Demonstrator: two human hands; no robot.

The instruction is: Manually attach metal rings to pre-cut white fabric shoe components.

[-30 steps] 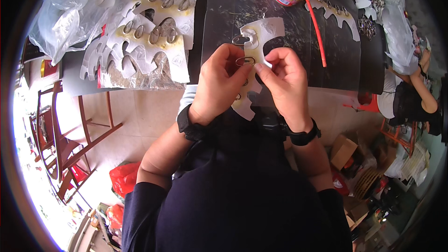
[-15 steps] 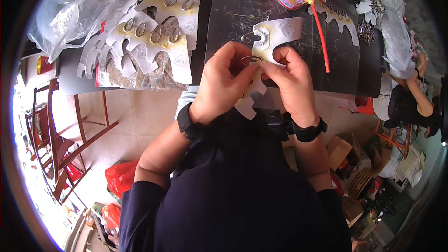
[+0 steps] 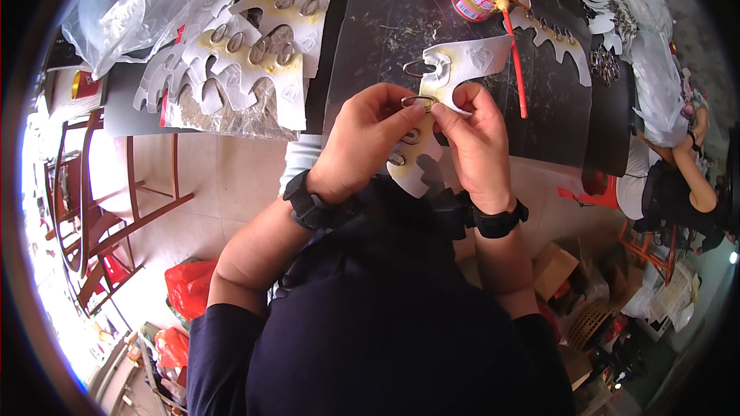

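Note:
Before me hangs a white scalloped strip [image 3: 482,60] with yellowish glue stains, partly over the table's near edge. An oval metal ring [image 3: 414,68] sits in a fold near its far end, and two more rings show below my fingers. My left hand [image 3: 358,139] is closed, thumb and index finger pinching another oval metal ring [image 3: 417,99] at the strip's edge. My right hand [image 3: 479,142] is closed too, its thumb and finger pinching the strip right beside that ring. Fingertips hide the exact spot where ring and strip meet.
At left lie stacked strips with rings [image 3: 290,100] beside a clear plastic bag [image 3: 116,35]. Farther off stand a pink-red tin [image 3: 470,3] and a red stick [image 3: 519,69]. Another ringed strip [image 3: 574,50] and loose metal rings [image 3: 604,66] lie right. A person [image 3: 678,173] sits at far right.
Both hands keep their pinch at the same ring, with only small finger shifts. The strip's lower rings show more plainly now. The view has shifted slightly.

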